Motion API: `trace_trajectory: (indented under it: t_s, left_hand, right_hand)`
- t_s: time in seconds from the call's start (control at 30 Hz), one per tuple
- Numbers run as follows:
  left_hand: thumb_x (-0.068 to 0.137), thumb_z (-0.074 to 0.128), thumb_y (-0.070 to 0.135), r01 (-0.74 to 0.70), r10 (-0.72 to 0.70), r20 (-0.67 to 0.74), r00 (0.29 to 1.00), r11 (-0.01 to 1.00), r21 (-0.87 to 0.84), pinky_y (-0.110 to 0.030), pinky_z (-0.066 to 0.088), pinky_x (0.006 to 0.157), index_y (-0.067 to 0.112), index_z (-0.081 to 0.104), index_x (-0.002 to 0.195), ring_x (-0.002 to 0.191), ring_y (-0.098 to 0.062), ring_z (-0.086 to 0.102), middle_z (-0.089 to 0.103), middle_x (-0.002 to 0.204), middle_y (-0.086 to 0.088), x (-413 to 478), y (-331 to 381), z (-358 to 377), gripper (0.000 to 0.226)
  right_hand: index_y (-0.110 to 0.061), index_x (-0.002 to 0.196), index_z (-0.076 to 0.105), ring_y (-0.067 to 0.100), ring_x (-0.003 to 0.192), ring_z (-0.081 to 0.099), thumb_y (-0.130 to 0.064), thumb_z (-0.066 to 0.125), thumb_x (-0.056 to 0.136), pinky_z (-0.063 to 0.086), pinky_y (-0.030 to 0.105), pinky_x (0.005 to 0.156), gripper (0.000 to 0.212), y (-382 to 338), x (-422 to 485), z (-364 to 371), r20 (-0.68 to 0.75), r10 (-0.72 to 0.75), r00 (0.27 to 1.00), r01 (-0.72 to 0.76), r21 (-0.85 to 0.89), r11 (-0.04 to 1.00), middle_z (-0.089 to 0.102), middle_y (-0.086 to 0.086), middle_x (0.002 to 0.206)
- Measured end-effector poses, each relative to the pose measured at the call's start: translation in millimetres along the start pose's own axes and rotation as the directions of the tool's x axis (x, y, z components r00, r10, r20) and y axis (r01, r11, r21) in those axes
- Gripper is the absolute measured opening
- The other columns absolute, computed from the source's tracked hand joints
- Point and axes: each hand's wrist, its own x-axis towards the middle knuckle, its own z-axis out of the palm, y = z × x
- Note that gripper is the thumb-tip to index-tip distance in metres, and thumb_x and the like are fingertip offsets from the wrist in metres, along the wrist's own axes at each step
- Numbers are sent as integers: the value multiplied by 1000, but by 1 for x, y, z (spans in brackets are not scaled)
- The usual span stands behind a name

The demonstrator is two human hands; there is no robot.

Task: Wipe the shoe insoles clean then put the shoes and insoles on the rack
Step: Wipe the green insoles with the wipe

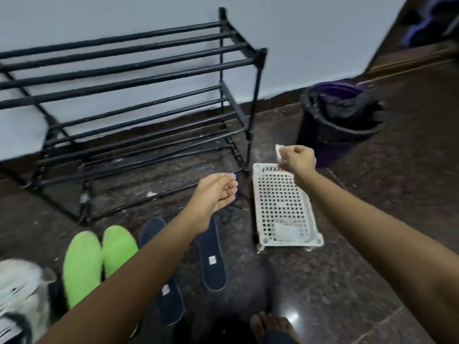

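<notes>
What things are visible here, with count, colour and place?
shoe rack: 1, black, upper left
green insoles: 2, green, lower left
navy insoles: 2, dark blue, beside the green ones
shoe: 1, white with black, lower left corner
basket: 1, white, right of the rack
packet: 1, clear, inside the basket
bin: 1, black and purple, far right
wipe: 1, white, pinched by the right hand
left hand: 1, above the navy insoles, holding nothing
right hand: 1, above the basket's far end
bare foot: 1, bottom edge
</notes>
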Motion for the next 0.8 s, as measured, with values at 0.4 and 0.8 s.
trace_trajectory:
  t_s: [0.4,0.8]
  left_hand:
    - [100,49,13,125,-137,87,987,984,128,-23,52,78,9,62,101,76,-11,57,61,81,0,29,-29,98,14]
    - [100,49,17,125,-132,35,991,978,164,-26,53,85,8,63,108,87,-13,60,63,90,-1,26,-39,84,18]
  right_hand:
    - [-11,83,72,18,79,63,-15,56,82,52,26,79,17,-54,147,-129,-379,-181,908,97,-230,968,68,4,82]
    - [-22,83,72,11,77,67,-14,59,79,57,31,76,15,-43,113,-134,-330,-268,905,227,-157,961,71,-3,82]
